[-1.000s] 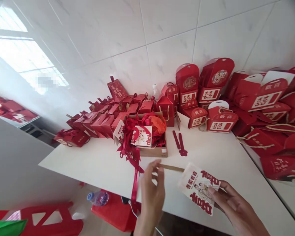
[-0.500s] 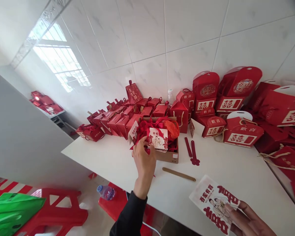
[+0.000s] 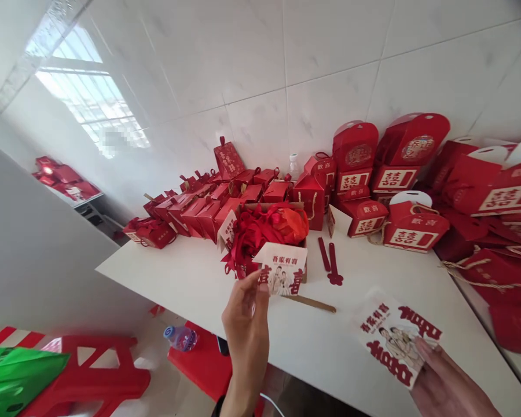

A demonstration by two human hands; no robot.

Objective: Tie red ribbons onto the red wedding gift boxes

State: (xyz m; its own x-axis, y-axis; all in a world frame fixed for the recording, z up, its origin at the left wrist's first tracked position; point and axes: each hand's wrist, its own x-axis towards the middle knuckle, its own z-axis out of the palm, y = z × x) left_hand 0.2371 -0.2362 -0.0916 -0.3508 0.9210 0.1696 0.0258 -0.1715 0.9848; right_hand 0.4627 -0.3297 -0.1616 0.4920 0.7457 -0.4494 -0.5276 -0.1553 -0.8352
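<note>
Pinched between the thumb and fingers of my left hand [image 3: 246,318] is a white card [image 3: 283,267] with red characters and a drawn couple. It is raised in front of a cardboard box [image 3: 304,269] stuffed with red ribbons [image 3: 260,231] and an orange-red bundle [image 3: 294,225]. My right hand [image 3: 447,376] grips a similar printed card [image 3: 395,339] by its lower right edge, above the white table [image 3: 304,341]. Behind the left-hand card lies a flat brown stick [image 3: 315,303], partly covered.
Many small red gift boxes [image 3: 206,217] stand along the wall, with larger red boxes [image 3: 417,229] on the right. Two dark red strips [image 3: 332,263] lie beside the cardboard box. A bottle [image 3: 180,337] rests on a red stool [image 3: 200,365] below the table edge.
My left hand has drawn the card out of the cardboard box and brought it nearer. The right-hand card has shifted slightly right, and the view has moved a little.
</note>
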